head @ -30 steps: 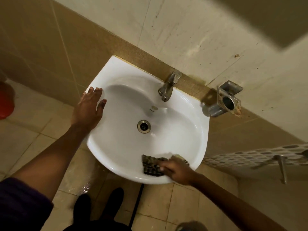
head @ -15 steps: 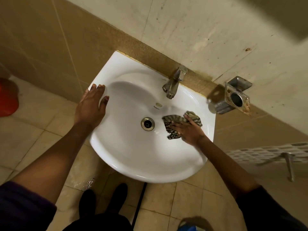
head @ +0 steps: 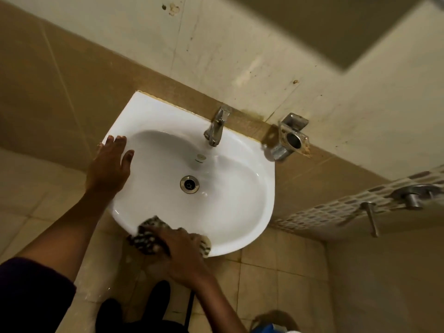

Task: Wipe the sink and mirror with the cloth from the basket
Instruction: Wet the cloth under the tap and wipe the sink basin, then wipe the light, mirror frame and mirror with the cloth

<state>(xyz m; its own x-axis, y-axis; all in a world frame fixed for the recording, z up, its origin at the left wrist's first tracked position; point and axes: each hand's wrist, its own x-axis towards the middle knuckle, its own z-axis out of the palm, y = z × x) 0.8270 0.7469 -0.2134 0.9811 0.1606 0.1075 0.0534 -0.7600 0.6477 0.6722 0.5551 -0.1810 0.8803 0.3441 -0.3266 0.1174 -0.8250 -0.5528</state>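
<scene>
A white wall-hung sink (head: 240,200) fills the middle of the head view, with a metal drain (head: 189,184) and a chrome tap (head: 216,128) at its back. My right hand (head: 179,251) presses a dark patterned cloth (head: 146,239) onto the sink's near front rim; part of the cloth shows again to the right of my fingers. My left hand (head: 109,167) lies flat, fingers spread, on the sink's left rim and holds nothing. A dark angled panel at the top right may be the mirror. No basket is in view.
A metal wall holder (head: 290,138) is fixed just right of the sink. Further right a metal handle (head: 371,218) and fitting stick out from a patterned tile band. Tiled floor lies below, with my dark shoes (head: 134,311) and a blue object (head: 266,329) at the bottom edge.
My right hand has swept the cloth from the right inner bowl by the drain down to the near front rim. My left hand stays on the left rim. The camera has tilted slightly.
</scene>
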